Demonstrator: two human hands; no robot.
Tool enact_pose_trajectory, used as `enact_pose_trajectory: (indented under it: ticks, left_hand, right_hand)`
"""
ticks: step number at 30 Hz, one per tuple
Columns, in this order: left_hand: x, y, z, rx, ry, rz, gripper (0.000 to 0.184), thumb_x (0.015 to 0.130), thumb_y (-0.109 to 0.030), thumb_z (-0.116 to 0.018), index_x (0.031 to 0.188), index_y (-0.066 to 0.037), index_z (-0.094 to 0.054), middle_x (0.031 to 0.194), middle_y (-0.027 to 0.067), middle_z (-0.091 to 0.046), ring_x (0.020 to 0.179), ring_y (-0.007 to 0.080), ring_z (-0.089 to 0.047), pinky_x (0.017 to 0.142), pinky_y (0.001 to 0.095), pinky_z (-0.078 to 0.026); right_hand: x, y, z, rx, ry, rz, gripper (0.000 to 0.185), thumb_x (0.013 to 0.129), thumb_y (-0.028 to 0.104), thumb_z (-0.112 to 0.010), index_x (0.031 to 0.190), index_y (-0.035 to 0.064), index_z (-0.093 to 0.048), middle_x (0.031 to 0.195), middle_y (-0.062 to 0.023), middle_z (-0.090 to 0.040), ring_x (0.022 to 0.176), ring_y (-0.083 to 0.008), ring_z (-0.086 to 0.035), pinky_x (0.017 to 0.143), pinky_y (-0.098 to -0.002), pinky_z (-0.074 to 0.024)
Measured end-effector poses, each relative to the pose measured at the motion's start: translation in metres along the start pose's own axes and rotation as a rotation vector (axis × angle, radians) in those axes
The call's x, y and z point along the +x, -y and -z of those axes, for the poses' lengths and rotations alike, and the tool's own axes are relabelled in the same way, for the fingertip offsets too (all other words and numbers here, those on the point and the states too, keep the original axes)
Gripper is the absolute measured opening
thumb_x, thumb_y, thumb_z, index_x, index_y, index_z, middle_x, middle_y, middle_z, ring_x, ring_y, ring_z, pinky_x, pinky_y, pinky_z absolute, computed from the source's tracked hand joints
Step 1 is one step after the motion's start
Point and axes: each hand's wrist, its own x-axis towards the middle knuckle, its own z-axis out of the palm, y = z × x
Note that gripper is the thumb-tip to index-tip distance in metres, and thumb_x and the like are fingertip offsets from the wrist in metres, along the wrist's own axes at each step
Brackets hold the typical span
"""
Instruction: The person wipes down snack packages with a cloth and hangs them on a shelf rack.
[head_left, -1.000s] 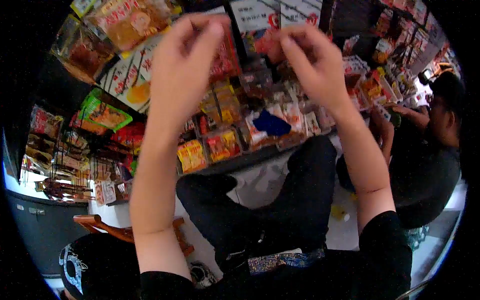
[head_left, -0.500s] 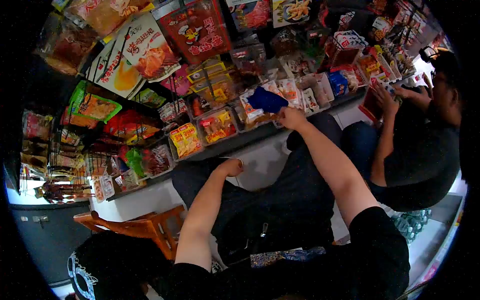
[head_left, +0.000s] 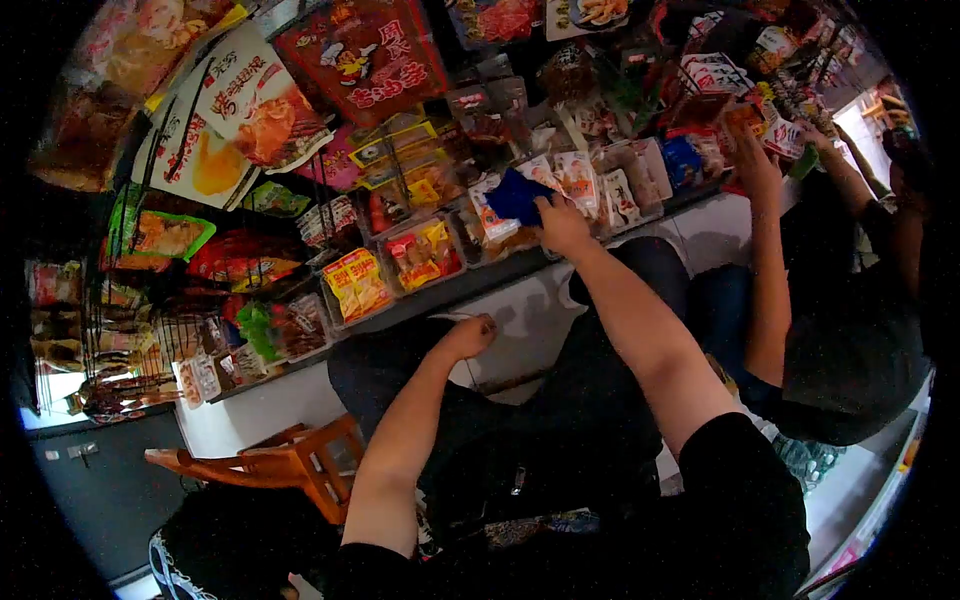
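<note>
A dark blue cloth (head_left: 518, 198) is bunched in my right hand (head_left: 566, 228), whose fingers are closed on it. The cloth lies against white-and-orange snack packets (head_left: 576, 180) in a clear bin on the lower shelf. Part of those packets is hidden beneath it. Over my left knee rests my left hand (head_left: 468, 337), its fingers curled in, with nothing seen in them. Closest to that hand on the shelf are a bin of red and yellow packets (head_left: 420, 256) and a bin of yellow packets (head_left: 357, 283).
Large hanging food bags (head_left: 260, 100) crowd the rack above the bins. A co-worker crouches at the right, one hand (head_left: 757, 165) at the shelf packets. A wooden chair (head_left: 270, 462) stands at the lower left, near another person in dark clothes. The shelf edge (head_left: 500, 268) runs before my knees.
The view has shifted slightly. My right hand and the blue cloth stay over the same bin, with a small movement. The co-worker's hands have moved from a red box toward the shelf packets.
</note>
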Motion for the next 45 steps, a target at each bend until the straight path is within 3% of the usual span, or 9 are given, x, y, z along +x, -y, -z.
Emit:
enact_pose_trajectory:
  ticks: [9, 13, 19, 24, 27, 29, 33, 41, 45]
  left_hand:
    - [0.049, 0.014, -0.005, -0.160, -0.099, -0.125, 0.027, 0.088, -0.024, -0.053, 0.104, -0.003, -0.058, 0.094, 0.0151, -0.063, 0.083, 0.0266, -0.061, 0.073, 0.0359, -0.048]
    - [0.057, -0.001, 0.007, -0.431, 0.021, 0.092, 0.026, 0.090, -0.021, -0.054, 0.110, -0.003, -0.055, 0.103, 0.0111, -0.062, 0.090, 0.0224, -0.061, 0.077, 0.0355, -0.050]
    - [0.051, -0.018, 0.028, -0.810, -0.183, 0.115, 0.032, 0.089, -0.023, -0.054, 0.113, -0.003, -0.051, 0.098, 0.0103, -0.059, 0.087, 0.0201, -0.059, 0.074, 0.0352, -0.047]
    - [0.028, -0.033, 0.047, -1.485, -0.349, 0.119, 0.042, 0.088, -0.025, -0.059, 0.124, -0.010, -0.043, 0.117, 0.0079, -0.054, 0.107, 0.0251, -0.053, 0.089, 0.0433, -0.044]
    - [-0.001, -0.047, 0.060, -1.846, -0.135, -0.068, 0.043, 0.087, -0.023, -0.060, 0.125, -0.010, -0.043, 0.120, 0.0088, -0.052, 0.111, 0.0269, -0.050, 0.095, 0.0468, -0.040]
    - [-0.017, -0.060, 0.061, -1.814, -0.279, -0.237, 0.045, 0.087, -0.020, -0.061, 0.126, -0.011, -0.042, 0.122, 0.0092, -0.051, 0.112, 0.0278, -0.049, 0.096, 0.0480, -0.038]
    - [-0.063, -0.082, 0.058, -1.676, -0.494, -0.443, 0.049, 0.085, -0.012, -0.062, 0.129, -0.010, -0.040, 0.124, 0.0092, -0.051, 0.114, 0.0260, -0.049, 0.095, 0.0464, -0.040]
    - [-0.111, -0.075, 0.023, -0.932, -0.523, -0.302, 0.043, 0.081, -0.010, -0.067, 0.119, -0.003, -0.051, 0.107, 0.0040, -0.060, 0.097, 0.0151, -0.056, 0.088, 0.0298, -0.044]
    - [-0.100, -0.065, 0.021, -0.726, -0.595, -0.231, 0.039, 0.080, -0.012, -0.069, 0.115, -0.001, -0.055, 0.101, 0.0047, -0.062, 0.091, 0.0137, -0.057, 0.084, 0.0280, -0.045]
  right_hand:
    - [0.036, -0.009, -0.009, -0.151, 0.064, -0.276, 0.057, 0.078, 0.027, -0.067, 0.126, 0.0067, -0.043, 0.129, -0.0186, -0.044, 0.122, -0.0365, -0.041, 0.091, -0.0504, -0.0434]
    - [0.046, -0.017, -0.007, -0.051, 0.131, -0.273, 0.046, 0.078, 0.022, -0.066, 0.116, 0.0014, -0.050, 0.120, -0.0194, -0.053, 0.113, -0.0359, -0.050, 0.087, -0.0482, -0.0451]
    - [0.024, 0.012, 0.021, 0.433, -0.032, 0.189, 0.041, 0.077, 0.012, -0.063, 0.113, -0.0038, -0.055, 0.102, -0.0197, -0.063, 0.087, -0.0317, -0.062, 0.076, -0.0410, -0.0484]
    - [-0.023, 0.040, 0.045, 0.959, 0.244, 0.162, 0.047, 0.075, 0.014, -0.067, 0.117, -0.0015, -0.053, 0.107, -0.0133, -0.060, 0.095, -0.0223, -0.059, 0.084, -0.0331, -0.0461]
    - [-0.064, 0.056, 0.072, 1.353, 0.432, 0.087, 0.037, 0.081, 0.009, -0.063, 0.116, 0.0007, -0.054, 0.109, -0.0083, -0.057, 0.096, -0.0193, -0.056, 0.082, -0.0323, -0.0456]
    - [-0.085, 0.060, 0.078, 1.533, 0.439, 0.045, 0.040, 0.079, 0.013, -0.065, 0.116, 0.0004, -0.055, 0.109, -0.0070, -0.059, 0.100, -0.0168, -0.055, 0.088, -0.0317, -0.0438]
    - [-0.099, 0.046, 0.061, 1.333, 0.415, 0.150, 0.041, 0.081, 0.017, -0.067, 0.118, 0.0038, -0.054, 0.111, -0.0064, -0.057, 0.105, -0.0174, -0.052, 0.090, -0.0320, -0.0422]
    - [-0.144, 0.087, 0.063, 1.156, 0.191, 0.450, 0.037, 0.086, 0.020, -0.064, 0.120, 0.0068, -0.053, 0.114, -0.0079, -0.055, 0.099, -0.0148, -0.053, 0.084, -0.0321, -0.0453]
    - [-0.124, 0.072, 0.038, 1.007, 0.323, 0.362, 0.030, 0.083, 0.017, -0.067, 0.108, 0.0034, -0.060, 0.104, -0.0062, -0.061, 0.099, -0.0175, -0.055, 0.088, -0.0336, -0.0431]
